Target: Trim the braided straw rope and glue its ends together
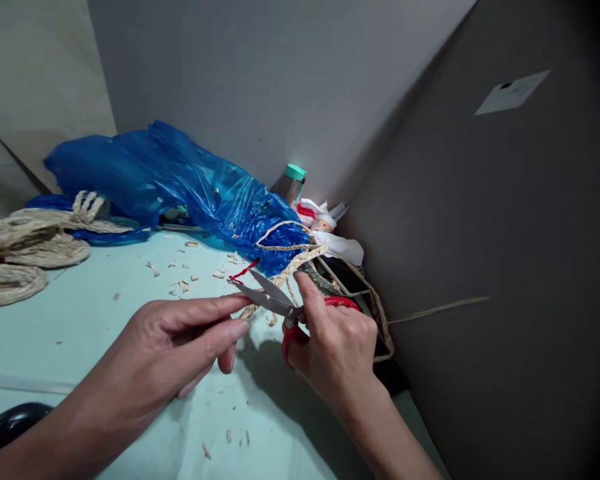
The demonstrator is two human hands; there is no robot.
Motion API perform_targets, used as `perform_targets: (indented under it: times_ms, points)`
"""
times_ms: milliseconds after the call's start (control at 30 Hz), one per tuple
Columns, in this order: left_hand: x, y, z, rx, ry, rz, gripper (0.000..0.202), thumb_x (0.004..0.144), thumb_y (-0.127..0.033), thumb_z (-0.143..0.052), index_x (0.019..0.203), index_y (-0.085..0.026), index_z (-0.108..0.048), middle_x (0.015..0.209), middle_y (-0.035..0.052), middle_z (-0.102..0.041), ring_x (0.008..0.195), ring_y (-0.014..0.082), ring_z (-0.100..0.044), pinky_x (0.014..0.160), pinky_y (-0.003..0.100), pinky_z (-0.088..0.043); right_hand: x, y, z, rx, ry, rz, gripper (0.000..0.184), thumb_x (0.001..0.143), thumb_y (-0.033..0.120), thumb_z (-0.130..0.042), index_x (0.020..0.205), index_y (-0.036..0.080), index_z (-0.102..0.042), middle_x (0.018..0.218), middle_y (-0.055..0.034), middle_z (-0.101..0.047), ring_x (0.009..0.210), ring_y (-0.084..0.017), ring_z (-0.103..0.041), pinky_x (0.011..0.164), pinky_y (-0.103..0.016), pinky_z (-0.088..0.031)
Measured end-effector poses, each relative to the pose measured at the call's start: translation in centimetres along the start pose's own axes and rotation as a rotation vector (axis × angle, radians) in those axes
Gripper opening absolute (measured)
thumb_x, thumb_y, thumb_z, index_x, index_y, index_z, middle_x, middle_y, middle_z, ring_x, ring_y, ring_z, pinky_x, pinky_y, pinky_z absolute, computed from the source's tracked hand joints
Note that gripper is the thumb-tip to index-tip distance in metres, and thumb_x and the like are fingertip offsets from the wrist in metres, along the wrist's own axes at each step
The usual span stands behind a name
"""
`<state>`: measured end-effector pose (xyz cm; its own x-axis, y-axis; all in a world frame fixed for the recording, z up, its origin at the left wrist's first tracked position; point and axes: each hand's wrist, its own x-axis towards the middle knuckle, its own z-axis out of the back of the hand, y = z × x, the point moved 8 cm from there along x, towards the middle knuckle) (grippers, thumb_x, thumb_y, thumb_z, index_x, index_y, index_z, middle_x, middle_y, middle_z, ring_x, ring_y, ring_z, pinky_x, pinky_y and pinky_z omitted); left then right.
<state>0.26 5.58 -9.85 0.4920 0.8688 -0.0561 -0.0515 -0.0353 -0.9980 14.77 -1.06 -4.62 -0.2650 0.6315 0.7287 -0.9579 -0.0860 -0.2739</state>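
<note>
Red-handled scissors [283,303] are gripped in my right hand [337,340], their blades parted and pointing left. My left hand [195,340] pinches the end of a braided straw cord [250,311] between thumb and fingers, right beside the lower blade. Behind the blades the pale braid [300,259] runs up to the right and loops over the blue plastic. A short red string [245,270] lies by the blade tips. How the cord passes between the blades is partly hidden by the scissors and fingers.
A crumpled blue plastic bag [180,173] lies along the back. Coiled straw braid [25,247] rests at the left. Straw scraps [184,285] dot the pale green tabletop [105,340]. A bottle with a teal cap [295,172] stands behind; a dark panel [505,253] rises at right.
</note>
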Motion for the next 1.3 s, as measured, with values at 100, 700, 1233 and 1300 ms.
perform_targets:
  times_ms: [100, 700, 1233, 1300]
  points:
    - [-0.1, 0.1, 0.0, -0.005, 0.001, -0.003, 0.035, 0.082, -0.047, -0.072, 0.113, -0.032, -0.080, 0.056, -0.0034, -0.062, 0.041, 0.0050, -0.037, 0.035, 0.014, -0.030, -0.3, 0.0, 0.0, -0.035, -0.024, 0.035, 0.045, 0.085, 0.016, -0.046, 0.123, 0.004, -0.066, 0.046, 0.0008, -0.058, 0.038, -0.017, -0.051, 0.047, -0.033, -0.031]
    - [-3.5, -3.9, -1.5, 0.635, -0.168, -0.854, 0.059, 0.089, -0.013, -0.063, 0.139, -0.044, -0.059, 0.110, -0.0027, -0.082, 0.093, 0.0199, -0.078, 0.081, 0.028, -0.062, -1.6, -0.5, -5.2, 1.808, 0.355, -1.001, 0.031, 0.080, 0.037, -0.083, 0.091, 0.022, -0.058, 0.068, 0.0051, -0.069, 0.033, -0.003, -0.046, 0.031, -0.014, -0.033]
    - [-0.6, -2.7, 2.5, 0.598, -0.398, -0.383, 0.017, 0.082, -0.047, -0.068, 0.081, -0.036, -0.081, 0.091, -0.0046, -0.083, 0.086, 0.0225, -0.075, 0.079, 0.028, -0.056, -1.3, -3.6, -4.7, 1.848, -0.007, -1.021, 0.026, 0.080, 0.022, -0.080, 0.094, 0.024, -0.058, 0.094, -0.0003, -0.079, 0.076, -0.014, -0.070, 0.078, -0.029, -0.058]
    - [-0.1, -2.2, 3.0, 0.507, -0.372, -0.294, 0.015, 0.078, -0.050, -0.072, 0.078, -0.038, -0.082, 0.089, -0.0061, -0.083, 0.084, 0.0213, -0.075, 0.077, 0.024, -0.056, -1.5, -3.6, -4.9, 1.874, -0.010, -1.058, 0.027, 0.079, 0.021, -0.080, 0.094, 0.024, -0.058, 0.094, -0.0001, -0.079, 0.075, -0.013, -0.070, 0.076, -0.027, -0.058]
